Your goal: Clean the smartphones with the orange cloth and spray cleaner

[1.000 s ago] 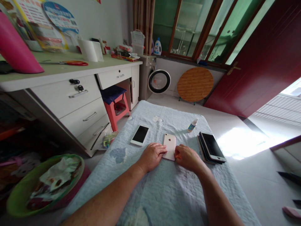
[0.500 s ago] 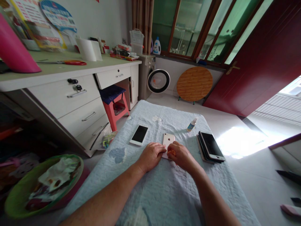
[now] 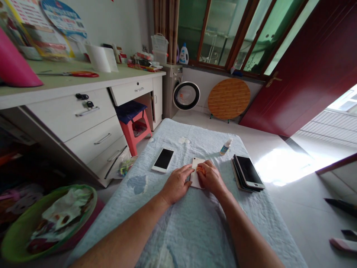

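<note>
A pale pink smartphone [image 3: 195, 181] lies back up on the quilted cloth, partly covered by my hands. My left hand [image 3: 177, 183] holds it along its left edge, fingertips and thumb against the side. Bunched in my right hand [image 3: 211, 178] is a small orange cloth [image 3: 200, 170], pressed on the upper right of the phone's back; most of this cloth is hidden by the fingers. To the left lies a white smartphone [image 3: 163, 159] with its dark screen up. On the right sits a stack of phones [image 3: 249, 170], beyond which stands a small spray bottle [image 3: 225, 146].
The light blue quilted cloth [image 3: 178, 230] covers the surface under my hands. A green basket [image 3: 92, 208] with fabric stands low at left, near a white desk [image 3: 97, 137]. A red stool [image 3: 136, 132] and a washing machine [image 3: 170, 89] are further back.
My right hand has moved up the phone's back with the orange cloth, now covering the spot where the logo showed. The left thumb has spread down along the phone's edge. The view has shifted slightly.
</note>
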The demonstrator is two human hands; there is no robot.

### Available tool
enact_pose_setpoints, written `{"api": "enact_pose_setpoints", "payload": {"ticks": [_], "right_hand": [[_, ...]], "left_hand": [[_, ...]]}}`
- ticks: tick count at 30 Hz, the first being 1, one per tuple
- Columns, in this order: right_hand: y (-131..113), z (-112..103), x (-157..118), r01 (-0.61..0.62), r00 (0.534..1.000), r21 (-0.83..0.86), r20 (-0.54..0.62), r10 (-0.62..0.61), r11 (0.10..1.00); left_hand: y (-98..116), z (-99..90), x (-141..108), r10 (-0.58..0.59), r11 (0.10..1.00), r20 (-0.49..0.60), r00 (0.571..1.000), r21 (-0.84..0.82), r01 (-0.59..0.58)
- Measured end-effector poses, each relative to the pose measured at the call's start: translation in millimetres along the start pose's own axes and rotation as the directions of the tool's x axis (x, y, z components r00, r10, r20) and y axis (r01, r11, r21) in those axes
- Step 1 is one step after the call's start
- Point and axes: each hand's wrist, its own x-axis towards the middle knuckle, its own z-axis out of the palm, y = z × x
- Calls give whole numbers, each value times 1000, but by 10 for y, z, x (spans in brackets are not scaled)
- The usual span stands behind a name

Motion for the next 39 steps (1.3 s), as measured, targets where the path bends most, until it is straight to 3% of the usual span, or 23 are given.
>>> {"api": "enact_pose_setpoints", "payload": {"ticks": [5,10,12,16,22,32,39], "right_hand": [[-144,-94,-95,133,971,99,186,-150,986],[-136,-233,-136,126,931,143,324,-167,982],[-71,-246,-122,93,947,110,298,-122,990],[94,-169,-42,18,994,47,108,-23,999],[216,-21,121,-16,995,32,-100,19,999],[331,22,370,-211,960,-68,-200,194,975],[220,-82,279,-284,949,-14,-146,279,959]], "left_hand": [[-34,20,-9,22,999,21,1000,48,-23],[-23,15,-11,32,994,61,998,101,-38],[-10,8,-7,27,993,77,997,112,-35],[7,-6,2,18,992,85,996,122,-28],[6,-17,-3,15,990,100,995,136,-29],[-1,-7,5,25,990,105,994,136,-39],[-32,19,5,35,990,100,994,133,-48]]}}
